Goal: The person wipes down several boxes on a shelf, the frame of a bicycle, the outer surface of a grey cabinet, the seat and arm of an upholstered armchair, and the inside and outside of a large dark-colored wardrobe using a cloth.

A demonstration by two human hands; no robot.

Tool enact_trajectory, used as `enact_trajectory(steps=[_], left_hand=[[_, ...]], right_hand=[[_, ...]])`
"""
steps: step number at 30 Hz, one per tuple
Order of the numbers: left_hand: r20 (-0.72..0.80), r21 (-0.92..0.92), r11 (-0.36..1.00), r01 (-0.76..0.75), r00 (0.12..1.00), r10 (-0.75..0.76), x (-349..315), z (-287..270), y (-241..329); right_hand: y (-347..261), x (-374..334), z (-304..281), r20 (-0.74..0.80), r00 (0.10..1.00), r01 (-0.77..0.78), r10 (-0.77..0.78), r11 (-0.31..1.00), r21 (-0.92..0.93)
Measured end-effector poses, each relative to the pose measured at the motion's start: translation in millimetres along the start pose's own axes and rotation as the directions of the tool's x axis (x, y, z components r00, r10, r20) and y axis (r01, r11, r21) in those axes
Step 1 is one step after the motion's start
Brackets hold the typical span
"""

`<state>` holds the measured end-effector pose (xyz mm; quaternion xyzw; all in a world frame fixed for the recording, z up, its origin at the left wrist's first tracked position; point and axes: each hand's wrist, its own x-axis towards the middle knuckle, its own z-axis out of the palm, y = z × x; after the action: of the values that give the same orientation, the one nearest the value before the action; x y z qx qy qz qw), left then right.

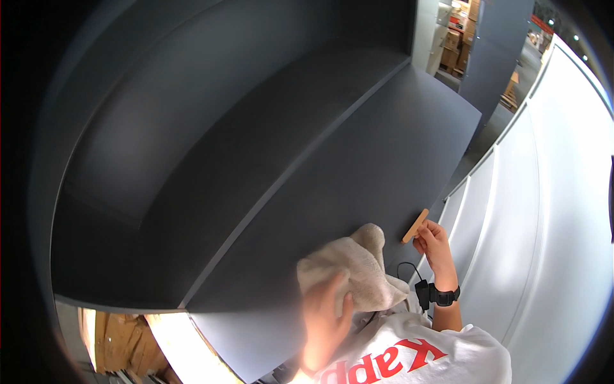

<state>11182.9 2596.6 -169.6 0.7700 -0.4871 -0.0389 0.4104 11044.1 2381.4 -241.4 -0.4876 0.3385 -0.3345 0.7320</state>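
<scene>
**Cloth (358,272) in the left hand (323,320), wooden strip (416,226) in the right hand (433,244)**

The beige cloth is bunched at the lower centre of the frame, in front of the dark grey panel (358,166); whether it touches that surface I cannot tell. The left hand, blurred, has its fingers and thumb closed on a fold at the cloth's near side. Right of centre, the right hand pinches the small, light-brown wooden strip between thumb and fingers, the strip slanting up to the right near the panel's edge. A black wristband (444,294) circles the right wrist, and a black cable (408,265) loops beside it.

A dark recess (211,128) fills the upper left, divided from the panel by a paler diagonal edge. White panels (550,211) curve down the right side. Cardboard boxes (451,48) stand at the top right, and brown wood (121,342) shows at the lower left. A white shirt (473,358) with red lettering occupies the bottom.
</scene>
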Motion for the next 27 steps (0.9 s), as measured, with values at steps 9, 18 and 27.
enact_trajectory(steps=[9, 18, 27], left_hand=[[-0.057, 0.087, 0.994, -0.065, 0.996, 0.070, -19.8, -14.6, -26.9], [-0.012, -0.108, 0.993, -0.050, 0.999, 0.049, -23.8, -37.0, -22.1], [-0.027, -0.213, 0.974, -0.082, 0.997, 0.078, -25.3, -37.4, -9.2]], right_hand=[[28.9, -12.9, 30.7, -0.122, 0.989, 0.102, -0.088, 0.988, 0.116], [14.4, -14.4, 26.7, -0.027, 0.988, 0.152, -0.151, 0.988, 0.021], [15.3, -14.8, 15.2, -0.070, 0.976, 0.209, -0.208, 0.978, 0.009]])
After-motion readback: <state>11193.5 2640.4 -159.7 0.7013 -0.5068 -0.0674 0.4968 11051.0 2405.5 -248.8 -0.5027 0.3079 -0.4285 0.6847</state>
